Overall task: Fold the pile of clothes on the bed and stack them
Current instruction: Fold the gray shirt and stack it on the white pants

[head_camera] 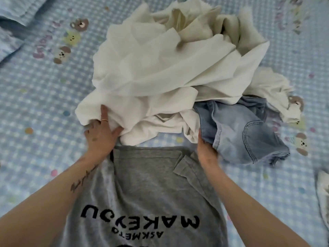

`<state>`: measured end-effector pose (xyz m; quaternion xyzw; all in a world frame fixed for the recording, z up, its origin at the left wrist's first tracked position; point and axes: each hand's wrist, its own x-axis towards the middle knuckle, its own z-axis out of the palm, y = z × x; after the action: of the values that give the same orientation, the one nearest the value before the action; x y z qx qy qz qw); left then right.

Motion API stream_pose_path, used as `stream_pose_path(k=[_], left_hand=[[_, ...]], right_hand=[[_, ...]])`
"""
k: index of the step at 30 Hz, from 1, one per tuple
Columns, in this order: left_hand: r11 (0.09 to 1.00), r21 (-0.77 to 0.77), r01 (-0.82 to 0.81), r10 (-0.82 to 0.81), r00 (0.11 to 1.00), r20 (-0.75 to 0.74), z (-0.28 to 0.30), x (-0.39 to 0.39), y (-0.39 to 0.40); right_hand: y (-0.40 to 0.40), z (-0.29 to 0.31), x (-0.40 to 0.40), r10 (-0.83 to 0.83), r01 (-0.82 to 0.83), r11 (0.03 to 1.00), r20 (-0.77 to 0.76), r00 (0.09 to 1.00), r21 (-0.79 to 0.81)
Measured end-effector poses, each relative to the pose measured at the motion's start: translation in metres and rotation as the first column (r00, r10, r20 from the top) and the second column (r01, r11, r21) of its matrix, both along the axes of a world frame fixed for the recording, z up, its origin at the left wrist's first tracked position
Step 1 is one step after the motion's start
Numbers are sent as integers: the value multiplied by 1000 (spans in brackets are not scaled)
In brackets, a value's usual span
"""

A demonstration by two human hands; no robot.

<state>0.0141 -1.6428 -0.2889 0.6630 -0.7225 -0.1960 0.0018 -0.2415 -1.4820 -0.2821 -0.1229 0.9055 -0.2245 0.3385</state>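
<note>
Reaching forward, left hand (101,134) fingers spread against white clothes (156,68); right hand (206,148) fingers hidden under jeans (243,132).

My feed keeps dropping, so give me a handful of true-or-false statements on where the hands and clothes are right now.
1. The left hand rests on the white pile. True.
2. The right hand is at the edge of the denim garment. True.
3. The grey T-shirt lies on top of the white pile. False: it lies flat on the bedsheet, nearer the person than the pile.
4. The denim garment is neatly folded. False: it is crumpled beside the pile.
5. The grey T-shirt carries dark lettering. True.
</note>
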Motion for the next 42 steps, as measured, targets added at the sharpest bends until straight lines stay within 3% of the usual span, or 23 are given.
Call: stream_pose_path(k=[3,5,9,12,15,18,21,25,27,30,33,38,42], left_hand=[[988,16,-155,156,977,-144,2,18,17],[969,63,-240,248,938,-243,1,34,27],[940,251,-232,305,899,-314,3,51,29],[922,318,-220,344,842,-416,14,59,24],[920,347,-182,355,760,-544,38,72,16],[941,328,-87,274,764,-584,69,94,15],[935,355,-2,232,760,-607,103,127,28],[924,357,139,88,829,-552,137,176,61],[904,391,176,51,861,-506,144,201,84],[876,415,248,-44,895,-444,141,235,128],[841,374,392,-253,894,-369,128,267,171],[628,233,742,-720,668,-187,99,306,226],[563,235,793,-805,590,-60,77,325,259]], right_hand=[[39,7,40,242,-251,968,-273,931,3],[67,7,63,300,-298,954,-185,936,41],[93,2,72,544,-512,838,-355,761,186],[90,1,68,607,-573,788,-445,659,226],[81,11,66,509,-518,845,-506,696,137],[87,37,67,345,-418,908,-498,796,-39],[112,75,67,194,-344,902,-466,863,-260],[160,122,62,63,-105,882,-105,992,-460],[193,138,61,66,-43,899,38,997,-435],[243,151,68,138,-92,947,129,982,-307],[293,157,82,296,-266,948,178,938,-174],[363,144,112,442,-455,889,171,881,46],[394,118,140,380,-395,914,147,913,92]])
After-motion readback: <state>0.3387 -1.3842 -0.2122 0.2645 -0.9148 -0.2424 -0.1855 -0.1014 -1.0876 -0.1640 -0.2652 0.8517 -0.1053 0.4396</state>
